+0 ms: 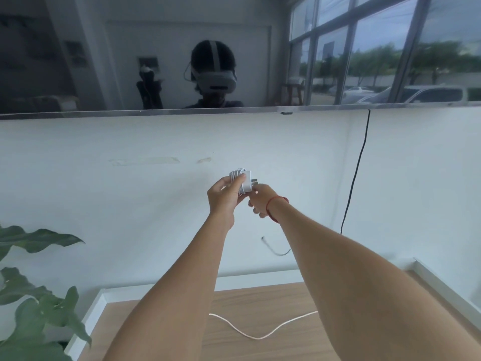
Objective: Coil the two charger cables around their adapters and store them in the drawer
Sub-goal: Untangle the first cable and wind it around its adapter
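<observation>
Left hand [224, 196] grips the adapter [246, 183], its cable [233, 174] wound round it, prongs pointing right toward the right hand [260, 201], curled just below; its grasp cannot be told. The second cable [260, 334] lies loose on the wood [286, 295], between the forearms.

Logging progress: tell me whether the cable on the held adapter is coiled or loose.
Coiled: cable loops wrap the adapter in the left hand.
</observation>
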Motion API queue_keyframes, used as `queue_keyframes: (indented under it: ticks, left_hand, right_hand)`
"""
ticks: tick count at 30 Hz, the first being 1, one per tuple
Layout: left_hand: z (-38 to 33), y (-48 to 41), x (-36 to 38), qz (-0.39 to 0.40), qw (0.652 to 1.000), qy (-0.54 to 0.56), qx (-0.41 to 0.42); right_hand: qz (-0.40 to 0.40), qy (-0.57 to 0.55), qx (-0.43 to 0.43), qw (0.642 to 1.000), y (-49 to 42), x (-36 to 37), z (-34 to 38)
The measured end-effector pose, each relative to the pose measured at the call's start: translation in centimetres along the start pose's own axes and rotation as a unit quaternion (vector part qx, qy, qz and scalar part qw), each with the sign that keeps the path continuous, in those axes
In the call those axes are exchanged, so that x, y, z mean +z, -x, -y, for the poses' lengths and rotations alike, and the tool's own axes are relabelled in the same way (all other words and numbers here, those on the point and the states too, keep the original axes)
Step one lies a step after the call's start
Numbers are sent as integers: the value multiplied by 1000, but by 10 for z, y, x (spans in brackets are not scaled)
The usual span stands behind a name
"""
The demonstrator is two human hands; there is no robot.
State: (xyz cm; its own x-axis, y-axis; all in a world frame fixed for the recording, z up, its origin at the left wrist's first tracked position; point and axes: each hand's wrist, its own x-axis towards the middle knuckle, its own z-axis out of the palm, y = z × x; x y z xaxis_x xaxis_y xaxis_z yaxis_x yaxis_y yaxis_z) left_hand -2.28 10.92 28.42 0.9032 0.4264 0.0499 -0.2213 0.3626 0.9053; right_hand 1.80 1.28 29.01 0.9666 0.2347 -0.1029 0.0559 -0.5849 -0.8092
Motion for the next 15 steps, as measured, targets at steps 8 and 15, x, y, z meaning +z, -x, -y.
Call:
queue_keyframes:
  ticks: [8,15]
  left_hand:
    - [11,-2,-7,-12,999,-14,-41]
    - [8,4,-12,-14,999,-44,-27]
  right_hand:
    - [48,-33,-27,998,5,1,-6]
    - [109,-58,-2,992,6,1,-7]
